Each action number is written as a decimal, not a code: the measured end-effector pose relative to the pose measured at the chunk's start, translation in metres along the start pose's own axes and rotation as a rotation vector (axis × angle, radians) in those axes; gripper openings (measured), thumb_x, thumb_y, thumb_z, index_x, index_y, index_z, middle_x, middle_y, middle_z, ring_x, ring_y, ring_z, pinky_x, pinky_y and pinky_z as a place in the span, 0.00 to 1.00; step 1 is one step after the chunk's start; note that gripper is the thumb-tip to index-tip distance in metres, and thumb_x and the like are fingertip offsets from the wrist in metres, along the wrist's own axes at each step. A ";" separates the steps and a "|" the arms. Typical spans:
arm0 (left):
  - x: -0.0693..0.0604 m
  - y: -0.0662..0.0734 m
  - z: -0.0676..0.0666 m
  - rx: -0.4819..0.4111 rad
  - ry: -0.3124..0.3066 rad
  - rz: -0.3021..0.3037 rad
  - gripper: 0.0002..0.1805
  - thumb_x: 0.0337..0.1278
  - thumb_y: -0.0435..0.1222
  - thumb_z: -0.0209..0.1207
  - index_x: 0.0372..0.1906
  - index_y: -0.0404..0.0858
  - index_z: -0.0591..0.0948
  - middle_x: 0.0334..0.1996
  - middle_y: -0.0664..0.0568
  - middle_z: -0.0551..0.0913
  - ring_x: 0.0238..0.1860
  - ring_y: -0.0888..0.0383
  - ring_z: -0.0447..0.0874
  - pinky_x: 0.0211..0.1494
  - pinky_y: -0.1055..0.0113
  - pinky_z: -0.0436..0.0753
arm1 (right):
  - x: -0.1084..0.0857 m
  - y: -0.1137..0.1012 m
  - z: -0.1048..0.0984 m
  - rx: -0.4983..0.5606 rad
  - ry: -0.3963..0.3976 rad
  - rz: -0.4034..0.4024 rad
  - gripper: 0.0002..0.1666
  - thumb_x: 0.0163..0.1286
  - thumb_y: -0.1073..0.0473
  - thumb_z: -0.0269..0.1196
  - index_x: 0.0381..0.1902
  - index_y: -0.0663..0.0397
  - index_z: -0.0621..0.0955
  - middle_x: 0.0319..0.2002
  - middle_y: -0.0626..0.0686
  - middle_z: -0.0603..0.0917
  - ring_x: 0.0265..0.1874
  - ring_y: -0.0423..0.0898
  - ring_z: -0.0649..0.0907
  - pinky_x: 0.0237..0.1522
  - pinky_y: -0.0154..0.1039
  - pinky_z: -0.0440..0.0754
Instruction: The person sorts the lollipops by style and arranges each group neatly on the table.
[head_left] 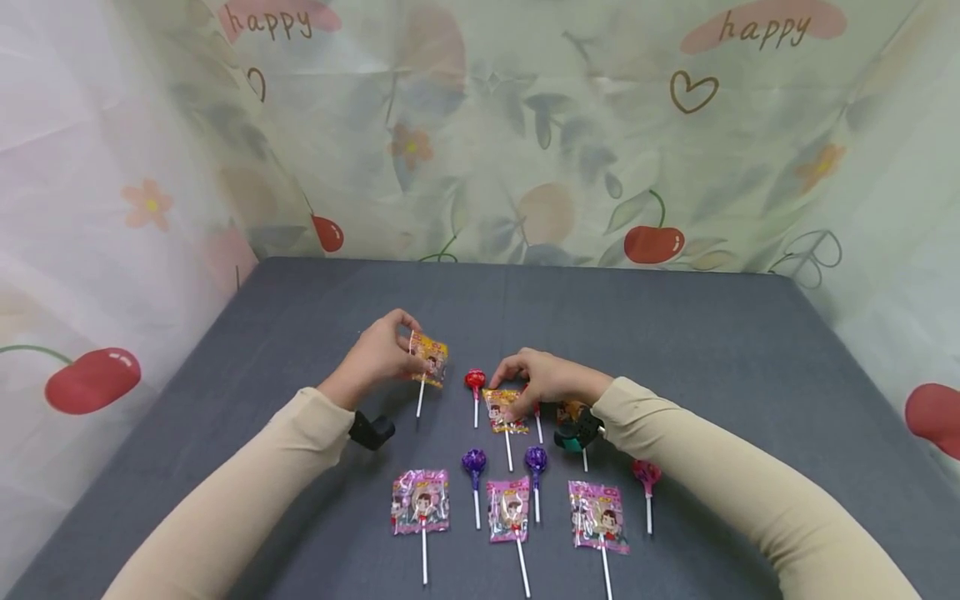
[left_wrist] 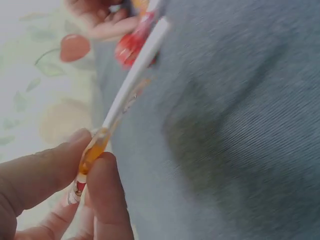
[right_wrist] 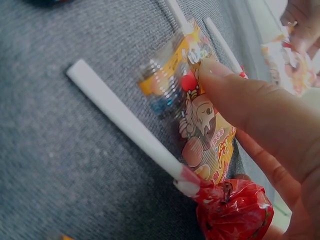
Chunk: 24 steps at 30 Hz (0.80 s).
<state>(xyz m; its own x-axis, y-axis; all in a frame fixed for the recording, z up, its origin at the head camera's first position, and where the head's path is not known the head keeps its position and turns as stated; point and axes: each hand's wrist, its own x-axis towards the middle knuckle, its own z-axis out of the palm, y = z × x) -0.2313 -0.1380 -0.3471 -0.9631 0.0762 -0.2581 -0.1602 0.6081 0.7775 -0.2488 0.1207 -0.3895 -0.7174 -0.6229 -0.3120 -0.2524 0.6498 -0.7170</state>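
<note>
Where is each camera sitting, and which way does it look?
Head: worn on the head, looking forward and down at the table; left hand, right hand and sleeves show.
Left wrist: worn there, looking at the yellow lolly in the left hand, seen close; the right hand peeks in at the top.
Right wrist: worn there, looking at another yellow lolly and a red lolly; right hand close, left hand top right.
Shared: both wrist views show both hands.

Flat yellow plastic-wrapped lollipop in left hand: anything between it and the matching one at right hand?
Yes: a red ball-shaped, white-stick lollipop lies on the grey cloth tabletop between them. The left hand holds its flat yellow lollipop raised, so it likely clears.
</note>
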 end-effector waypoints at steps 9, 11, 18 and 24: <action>0.008 0.003 -0.017 -0.149 0.100 0.006 0.31 0.52 0.28 0.68 0.60 0.41 0.68 0.42 0.40 0.82 0.33 0.54 0.83 0.47 0.52 0.82 | 0.002 0.001 0.001 -0.001 0.005 0.011 0.23 0.50 0.58 0.77 0.46 0.45 0.83 0.53 0.53 0.73 0.57 0.54 0.69 0.58 0.51 0.69; 0.010 0.001 -0.019 -0.182 0.118 0.012 0.30 0.53 0.28 0.67 0.60 0.41 0.68 0.42 0.40 0.81 0.33 0.55 0.83 0.47 0.52 0.82 | 0.000 0.001 0.001 0.004 0.004 0.013 0.23 0.50 0.57 0.77 0.46 0.45 0.83 0.53 0.52 0.73 0.56 0.53 0.69 0.58 0.51 0.69; 0.015 -0.005 -0.019 -0.281 0.151 0.009 0.28 0.57 0.24 0.61 0.62 0.38 0.68 0.51 0.38 0.80 0.45 0.51 0.81 0.53 0.52 0.80 | 0.000 0.000 0.001 0.001 -0.009 0.028 0.23 0.51 0.55 0.77 0.46 0.42 0.83 0.55 0.53 0.70 0.55 0.53 0.69 0.56 0.49 0.69; 0.024 -0.010 -0.014 -0.374 0.179 -0.001 0.31 0.58 0.24 0.61 0.65 0.42 0.67 0.53 0.39 0.81 0.46 0.50 0.82 0.55 0.51 0.79 | -0.002 0.000 0.000 0.026 -0.008 0.030 0.23 0.51 0.57 0.77 0.46 0.45 0.83 0.55 0.53 0.72 0.55 0.52 0.68 0.57 0.49 0.68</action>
<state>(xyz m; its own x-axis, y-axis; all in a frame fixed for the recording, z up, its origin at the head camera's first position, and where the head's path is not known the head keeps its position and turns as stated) -0.2557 -0.1537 -0.3530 -0.9801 -0.0827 -0.1806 -0.1966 0.2764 0.9407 -0.2472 0.1217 -0.3892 -0.7194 -0.6065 -0.3385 -0.2135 0.6569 -0.7231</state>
